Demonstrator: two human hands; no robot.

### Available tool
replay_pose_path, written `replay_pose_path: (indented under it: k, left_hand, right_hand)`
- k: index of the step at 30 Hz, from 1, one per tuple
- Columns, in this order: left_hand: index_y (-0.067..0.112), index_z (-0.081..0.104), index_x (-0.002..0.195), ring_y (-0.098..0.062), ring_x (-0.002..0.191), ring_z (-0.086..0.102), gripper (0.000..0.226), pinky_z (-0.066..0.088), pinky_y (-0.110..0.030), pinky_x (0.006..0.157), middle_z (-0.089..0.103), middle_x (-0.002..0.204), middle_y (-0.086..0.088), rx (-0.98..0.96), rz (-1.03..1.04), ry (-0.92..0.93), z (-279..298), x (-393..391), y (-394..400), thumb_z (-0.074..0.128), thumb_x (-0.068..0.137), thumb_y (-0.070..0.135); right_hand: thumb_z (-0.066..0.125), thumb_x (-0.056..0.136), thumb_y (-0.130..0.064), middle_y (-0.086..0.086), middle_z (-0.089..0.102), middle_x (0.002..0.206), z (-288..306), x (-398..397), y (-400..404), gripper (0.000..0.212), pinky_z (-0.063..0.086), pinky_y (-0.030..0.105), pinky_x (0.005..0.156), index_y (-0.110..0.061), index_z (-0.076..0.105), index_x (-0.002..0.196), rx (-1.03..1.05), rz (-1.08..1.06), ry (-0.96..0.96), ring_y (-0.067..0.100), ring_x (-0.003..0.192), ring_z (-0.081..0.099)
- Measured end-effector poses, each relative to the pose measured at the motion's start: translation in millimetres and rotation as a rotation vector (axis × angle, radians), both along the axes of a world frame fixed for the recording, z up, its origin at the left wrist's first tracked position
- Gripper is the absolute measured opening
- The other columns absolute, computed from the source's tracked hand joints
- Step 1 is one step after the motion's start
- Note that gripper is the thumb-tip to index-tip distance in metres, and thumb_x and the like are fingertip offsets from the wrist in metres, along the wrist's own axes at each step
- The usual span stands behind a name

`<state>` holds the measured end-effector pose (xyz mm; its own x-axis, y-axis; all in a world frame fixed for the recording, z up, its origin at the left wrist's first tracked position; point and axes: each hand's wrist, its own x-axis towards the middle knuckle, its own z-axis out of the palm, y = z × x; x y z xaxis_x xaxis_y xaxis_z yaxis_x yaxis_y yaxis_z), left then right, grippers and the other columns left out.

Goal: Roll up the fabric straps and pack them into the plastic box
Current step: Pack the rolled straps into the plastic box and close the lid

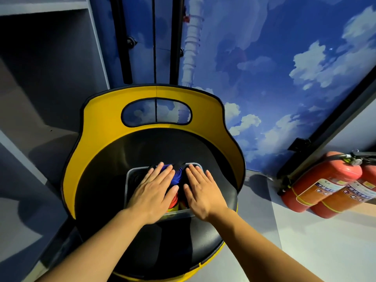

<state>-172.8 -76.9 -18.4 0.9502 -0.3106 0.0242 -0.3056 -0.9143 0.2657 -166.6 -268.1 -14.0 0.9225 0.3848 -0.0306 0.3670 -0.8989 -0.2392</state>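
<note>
**Both palms flat on packed rolls**

We have left hand (151, 195) and right hand (203, 193) spread flat, pressing the rolled straps (176, 177) directly beneath, inside the plastic box (128, 176) on the chair seat (101, 180). Box runs lengthwise away from us; hands equally near.

fire extinguishers (323, 187) with printed labels, lettering too blurred to read

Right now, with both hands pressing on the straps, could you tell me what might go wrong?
The rolled straps sit level with or above the rim of the plastic box, so they may spring up or unroll once the left hand and right hand lift. Uneven pressing could also slide the box on the smooth black seat.
</note>
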Motion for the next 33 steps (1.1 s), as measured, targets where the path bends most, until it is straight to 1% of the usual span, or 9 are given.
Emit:
replay_pose_path:
  k: [2,4,6,8,13,17,21,26,33]
  left_hand:
    - [0.019,0.011,0.16,-0.017,0.155,-0.008,0.077,-0.004,-0.04,0.126,0.005,0.168,0.003,0.079,0.138,-0.089,-2,-2,5,-0.003,0.096,0.059]
    - [0.016,0.006,0.16,-0.023,0.155,-0.008,0.079,-0.003,-0.044,0.125,0.0,0.168,-0.003,0.124,0.234,-0.079,-3,-5,11,-0.005,0.092,0.056]
    - [0.016,-0.002,0.16,-0.023,0.154,-0.012,0.084,-0.007,-0.041,0.124,-0.008,0.168,-0.005,0.111,0.232,-0.025,-9,-7,16,-0.011,0.087,0.057]
    - [0.017,-0.005,0.16,-0.022,0.154,-0.015,0.084,-0.01,-0.037,0.121,-0.013,0.168,-0.004,0.08,0.204,-0.001,-13,-8,17,-0.015,0.085,0.056]
    - [0.016,-0.007,0.159,-0.024,0.153,-0.017,0.082,-0.003,-0.04,0.125,-0.017,0.166,-0.006,0.096,0.169,-0.008,-18,-6,18,-0.019,0.086,0.05]
    - [0.016,-0.01,0.158,-0.024,0.153,-0.018,0.081,-0.004,-0.04,0.126,-0.019,0.166,-0.006,0.087,0.162,0.005,-21,-4,16,-0.02,0.085,0.049]
    - [0.016,-0.014,0.157,-0.022,0.152,-0.021,0.08,-0.006,-0.039,0.125,-0.023,0.164,-0.005,0.086,0.163,0.015,-23,-1,17,-0.023,0.084,0.048]
    - [0.015,-0.014,0.157,-0.023,0.152,-0.021,0.082,-0.007,-0.04,0.125,-0.023,0.164,-0.005,0.108,0.157,0.035,-24,0,17,-0.024,0.083,0.048]
    - [0.018,-0.01,0.158,-0.021,0.153,-0.018,0.08,-0.007,-0.039,0.124,-0.017,0.167,-0.003,0.106,0.168,0.048,-22,-2,18,-0.02,0.085,0.051]
  right_hand:
    - [0.013,0.102,-0.049,0.001,0.002,0.168,2,-1,13,0.067,-0.012,0.033,0.122,-0.017,0.01,0.161,0.032,0.006,-0.042,0.016,0.155,-0.005]
    - [0.011,0.102,-0.052,0.0,-0.002,0.168,1,0,25,0.065,-0.007,0.041,0.125,-0.023,0.008,0.161,0.03,0.012,-0.044,0.02,0.155,-0.006]
    - [0.012,0.104,-0.052,-0.002,-0.007,0.168,-1,5,32,0.06,-0.004,0.046,0.125,-0.031,0.004,0.16,0.033,0.021,0.007,0.022,0.154,-0.01]
    - [0.015,0.106,-0.05,-0.004,-0.011,0.167,-3,8,36,0.056,-0.006,0.045,0.124,-0.037,0.002,0.159,0.036,0.032,0.044,0.023,0.154,-0.014]
    - [0.011,0.106,-0.048,-0.002,-0.017,0.166,-7,12,45,0.059,-0.007,0.047,0.125,-0.028,0.001,0.16,-0.049,0.022,0.063,0.024,0.153,-0.018]
    - [0.011,0.106,-0.046,0.0,-0.017,0.166,-7,15,49,0.06,-0.007,0.046,0.125,-0.024,0.0,0.16,-0.081,0.008,0.062,0.024,0.153,-0.017]
    - [0.012,0.106,-0.044,0.001,-0.016,0.166,-8,17,53,0.059,-0.007,0.045,0.124,-0.023,0.0,0.16,-0.096,-0.005,0.056,0.024,0.153,-0.016]
    - [0.011,0.106,-0.045,0.001,-0.015,0.167,-12,18,53,0.06,-0.006,0.046,0.125,-0.023,0.001,0.16,-0.104,-0.009,0.042,0.025,0.154,-0.015]
    - [0.01,0.106,-0.048,-0.003,-0.016,0.166,-8,13,50,0.059,-0.009,0.044,0.124,-0.028,0.001,0.16,-0.066,-0.014,0.052,0.022,0.153,-0.018]
